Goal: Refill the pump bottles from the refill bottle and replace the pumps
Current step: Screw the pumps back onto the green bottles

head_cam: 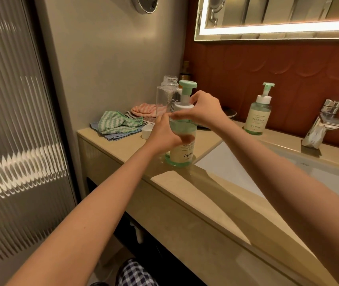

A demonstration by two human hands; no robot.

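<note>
Green-tinted plastic with a pale label, the pump bottle stood upright on the beige surface, right at the lip of the white basin. The left grip was wrapped round its body at mid-height, fingers curled round it. The right grip was closed on the white collar beneath the green pump head, thumb and fingertips pinching it from the side. That looked like the pump being screwed home.

The likeliest fault was a crooked start on the thread. A tilted collar would bind, feel tight and leak later. Whether it sat square could not be told, because the fingers hid its lower edge. With the collar loose, too hard a squeeze from the left grip might have pushed liquid up over the neck. A twist against a slack hold could have skidded the base on the smooth surface and tipped the bottle into the basin beside it.

Just behind stood the clear refill bottle, uncapped, with its white cap lying near the folded cloths. A careless knuckle or wrist could have knocked it over. A second pump bottle, its pump on, stood well apart by the chrome tap, out of harm's way.
</note>
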